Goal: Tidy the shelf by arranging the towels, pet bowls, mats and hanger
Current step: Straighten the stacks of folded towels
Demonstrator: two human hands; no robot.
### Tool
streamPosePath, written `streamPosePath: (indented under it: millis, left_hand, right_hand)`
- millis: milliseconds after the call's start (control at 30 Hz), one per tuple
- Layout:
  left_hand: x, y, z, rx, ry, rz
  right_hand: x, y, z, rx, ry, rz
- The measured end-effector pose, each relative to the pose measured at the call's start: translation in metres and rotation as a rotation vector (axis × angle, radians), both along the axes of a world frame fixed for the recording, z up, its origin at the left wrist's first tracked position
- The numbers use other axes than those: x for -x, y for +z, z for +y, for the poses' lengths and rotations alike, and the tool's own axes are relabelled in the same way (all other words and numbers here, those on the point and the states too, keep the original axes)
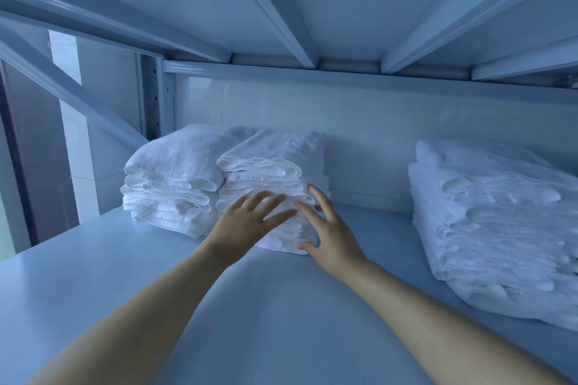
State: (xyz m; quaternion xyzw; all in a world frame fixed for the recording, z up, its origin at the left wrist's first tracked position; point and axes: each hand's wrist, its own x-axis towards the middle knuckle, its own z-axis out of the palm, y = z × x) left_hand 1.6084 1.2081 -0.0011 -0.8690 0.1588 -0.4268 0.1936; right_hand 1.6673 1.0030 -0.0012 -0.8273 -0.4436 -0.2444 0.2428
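Two hands, left hand (247,225), right hand (333,237), fingers spread (gripping nothing), against folded towel stack (275,153), white shelf (281,306)

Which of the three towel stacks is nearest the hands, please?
The middle stack; the left stack lies just beyond it, the right stack well apart.

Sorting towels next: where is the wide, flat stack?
Head view: the wide stack lies on the shelf at far right, right of the right hand and the middle stack.
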Motion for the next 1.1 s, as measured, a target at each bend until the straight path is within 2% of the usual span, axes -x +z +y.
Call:
streamPosePath:
  millis: [200, 300, 400, 700, 833, 933, 1100]
  left_hand:
    - [0.012, 0.009, -0.006, 0.06, -0.009, 0.064]
    - [0.013, 0.011, -0.013, 0.106, 0.003, 0.06]
    - [0.008, 0.004, -0.02, 0.145, 0.018, 0.113]
    - [-0.006, -0.006, -0.022, 0.261, 0.032, 0.086]
    - [0.0, -0.006, -0.027, 0.247, 0.034, 0.121]
    - [0.008, 0.002, -0.042, 0.32, 0.05, 0.126]
    - [0.01, 0.013, -0.096, 0.39, -0.045, 0.148]
  right_hand:
    - [-0.001, 0.001, -0.006, -0.032, -0.021, -0.037]
    - [0.001, 0.005, -0.003, -0.078, -0.068, 0.062]
    - [0.001, 0.007, 0.001, -0.017, -0.103, 0.156]
    - [-0.005, 0.007, 0.008, 0.0, -0.09, 0.15]
    - [0.005, 0.009, -0.021, 0.071, -0.083, 0.1]
    - [0.017, 0.008, -0.048, 0.101, -0.086, 0.06]
    - [0.032, 0.017, -0.091, 0.079, -0.13, -0.063]
